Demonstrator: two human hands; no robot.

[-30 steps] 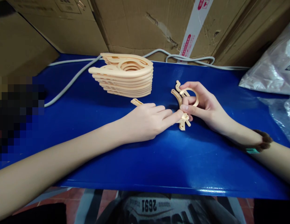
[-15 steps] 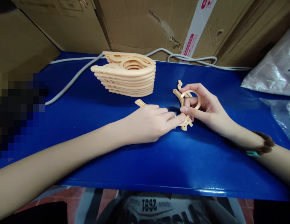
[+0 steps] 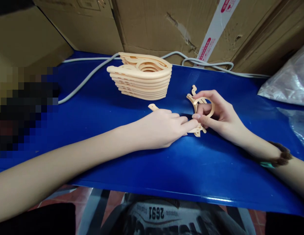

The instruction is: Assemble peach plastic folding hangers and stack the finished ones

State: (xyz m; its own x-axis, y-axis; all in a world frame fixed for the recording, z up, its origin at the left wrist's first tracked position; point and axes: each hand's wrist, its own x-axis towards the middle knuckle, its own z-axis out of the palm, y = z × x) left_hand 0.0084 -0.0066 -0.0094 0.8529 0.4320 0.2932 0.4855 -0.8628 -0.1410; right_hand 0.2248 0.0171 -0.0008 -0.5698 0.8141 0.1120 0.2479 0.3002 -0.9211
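Cream plastic pieces [image 3: 196, 130] with curved arms and a ring lie together between my two hands, over the blue table. My right hand [image 3: 219, 114] pinches the ringed piece [image 3: 212, 106] between thumb and fingers. Reaching in from the left, my left hand [image 3: 165, 128] is closed palm down over a cream piece [image 3: 153, 107], whose end sticks out behind the knuckles; its fingertips meet the pieces beside the right thumb. Behind my left hand stands a neat stack of cream folded hangers [image 3: 143, 78].
Cardboard boxes [image 3: 152, 29] line the back of the blue table [image 3: 142, 169]. A white cable [image 3: 85, 78] runs along the rear and left. Clear plastic bags [image 3: 287, 81] lie at the right.
The view has shifted slightly, so table items appear farther right. Both hands keep nearly the same hold, with my left fingers slightly shifted at the joined pieces.
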